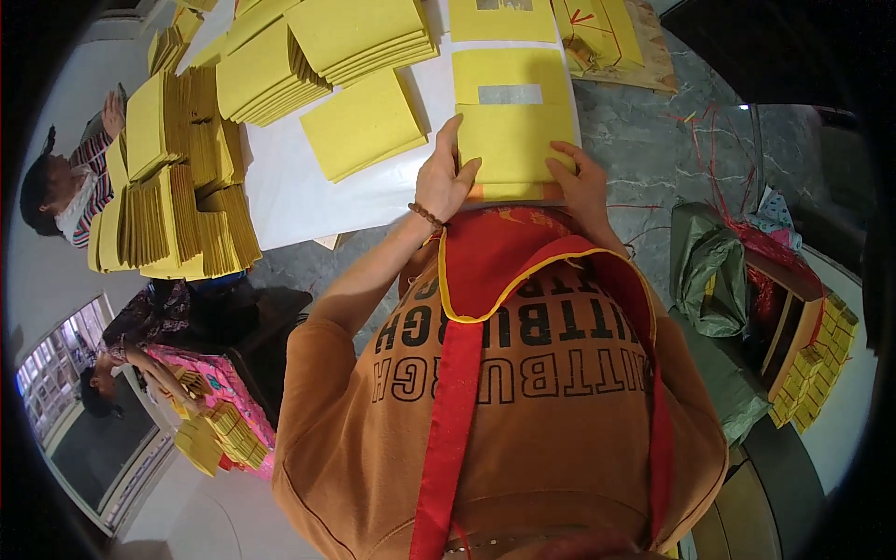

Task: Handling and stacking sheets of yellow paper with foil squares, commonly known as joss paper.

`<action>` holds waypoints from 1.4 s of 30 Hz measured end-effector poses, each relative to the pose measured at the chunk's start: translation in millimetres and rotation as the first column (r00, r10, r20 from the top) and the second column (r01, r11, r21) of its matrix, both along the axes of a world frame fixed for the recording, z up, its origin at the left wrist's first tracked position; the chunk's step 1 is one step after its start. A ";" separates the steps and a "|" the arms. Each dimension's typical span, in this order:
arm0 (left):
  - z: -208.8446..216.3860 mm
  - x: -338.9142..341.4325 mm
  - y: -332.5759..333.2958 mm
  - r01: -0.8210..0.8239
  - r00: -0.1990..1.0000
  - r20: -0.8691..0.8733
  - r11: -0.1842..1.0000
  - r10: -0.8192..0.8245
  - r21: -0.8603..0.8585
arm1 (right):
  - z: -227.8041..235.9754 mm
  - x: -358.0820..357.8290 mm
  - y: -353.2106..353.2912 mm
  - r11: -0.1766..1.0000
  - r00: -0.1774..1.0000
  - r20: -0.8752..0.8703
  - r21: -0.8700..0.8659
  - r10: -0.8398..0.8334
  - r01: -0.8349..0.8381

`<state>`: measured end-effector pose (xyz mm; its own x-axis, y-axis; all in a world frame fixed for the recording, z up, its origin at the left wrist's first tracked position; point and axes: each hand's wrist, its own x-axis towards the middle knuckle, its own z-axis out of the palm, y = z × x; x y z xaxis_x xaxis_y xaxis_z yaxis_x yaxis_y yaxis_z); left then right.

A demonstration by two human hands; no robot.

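Yellow paper sheet (515, 138) is lying at the near edge of the white-covered bench (285, 205), seemingly part-folded; left hand (443, 182) and right hand (584, 189) are touching its sides, thumbs and forefingers spreading, hidden fingers impossible to tell; folded yellow stacks (359, 37) are sitting leftward, apparently done, another sheet (500, 28) probably waiting beyond

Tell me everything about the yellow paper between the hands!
The yellow paper looks flat and matte, with a silvery rectangle toward its far end and a straight edge crossing just below. It lies at the edge of the table, an orange strip showing at its near end. The left hand touches its left side; the right hand, its right.
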<state>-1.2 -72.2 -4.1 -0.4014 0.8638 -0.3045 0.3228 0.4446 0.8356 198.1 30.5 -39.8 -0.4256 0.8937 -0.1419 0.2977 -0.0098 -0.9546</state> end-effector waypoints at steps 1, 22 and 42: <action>2.3 1.1 -1.6 0.052 0.984 -0.177 0.993 -0.032 0.110 | -0.1 0.1 0.2 1.000 1.000 -0.002 0.000 -0.001 0.001; -26.5 21.1 30.6 0.677 0.424 -0.790 0.735 -0.443 -0.049 | -6.8 0.5 -16.8 0.932 0.930 0.361 0.357 -0.071 -0.068; -19.7 30.1 33.2 0.752 0.156 -0.947 0.656 -0.282 -0.072 | -30.2 28.7 -5.1 0.991 0.970 -0.244 -0.132 -0.017 -0.016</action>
